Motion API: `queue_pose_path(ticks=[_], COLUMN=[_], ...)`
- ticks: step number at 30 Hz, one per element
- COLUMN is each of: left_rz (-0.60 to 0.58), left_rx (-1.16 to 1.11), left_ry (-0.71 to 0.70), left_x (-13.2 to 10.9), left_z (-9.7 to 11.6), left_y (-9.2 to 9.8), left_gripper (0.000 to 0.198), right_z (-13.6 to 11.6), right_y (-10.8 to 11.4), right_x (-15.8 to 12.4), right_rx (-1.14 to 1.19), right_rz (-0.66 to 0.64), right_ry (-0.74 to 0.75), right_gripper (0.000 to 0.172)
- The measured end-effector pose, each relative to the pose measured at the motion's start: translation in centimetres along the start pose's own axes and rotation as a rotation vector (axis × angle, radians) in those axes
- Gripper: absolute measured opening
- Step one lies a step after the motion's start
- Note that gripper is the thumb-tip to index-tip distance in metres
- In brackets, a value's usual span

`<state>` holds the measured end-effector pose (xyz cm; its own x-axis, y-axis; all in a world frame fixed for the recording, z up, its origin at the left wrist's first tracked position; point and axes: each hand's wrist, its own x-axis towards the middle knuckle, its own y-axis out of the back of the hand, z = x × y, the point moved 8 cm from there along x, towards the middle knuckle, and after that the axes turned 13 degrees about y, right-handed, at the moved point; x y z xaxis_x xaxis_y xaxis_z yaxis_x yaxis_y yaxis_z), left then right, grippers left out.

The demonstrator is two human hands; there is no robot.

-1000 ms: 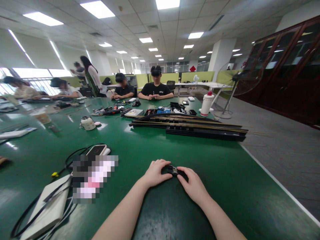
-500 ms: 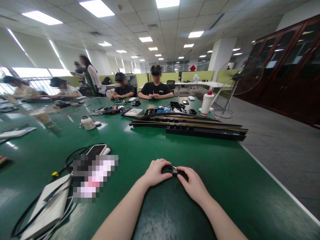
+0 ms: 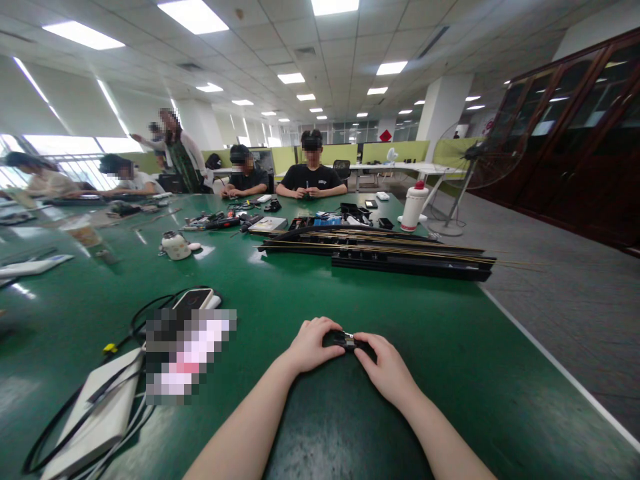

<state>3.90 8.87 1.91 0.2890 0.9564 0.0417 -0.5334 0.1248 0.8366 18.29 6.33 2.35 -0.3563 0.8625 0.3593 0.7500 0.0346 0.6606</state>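
Observation:
Between my two hands is a small black object with a shiny metal part, low over or on the green table; its exact kind is too small to tell. My left hand grips its left end, thumb on the near side and fingers curled over the far side. At its right end, my right hand pinches it between thumb and fingers. Both hands are closed on it, and the fingers hide much of its ends.
Left of my arms lie a white power bank-like slab, a phone and tangled cables. Long black rails with thin brass-coloured rods lie ahead. Beyond stand a white bottle and a small pot. Several people sit or stand around the table.
My hands and the small black object keep the same position. In the background at left, a standing person has turned and stretched an arm out to the left.

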Motion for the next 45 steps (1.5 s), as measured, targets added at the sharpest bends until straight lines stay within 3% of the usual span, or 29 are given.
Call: queue_pose_path(ticks=[45], left_rz=[0.008], left_rx=[-0.015], left_ry=[-0.015], left_x=[0.03], left_z=[-0.14], left_y=[-0.08], left_gripper=[0.037], right_z=[0.21], right_y=[-0.22], right_x=[-0.06], right_rx=[0.002], right_rz=[0.017], right_ry=[0.037], right_gripper=[0.028])
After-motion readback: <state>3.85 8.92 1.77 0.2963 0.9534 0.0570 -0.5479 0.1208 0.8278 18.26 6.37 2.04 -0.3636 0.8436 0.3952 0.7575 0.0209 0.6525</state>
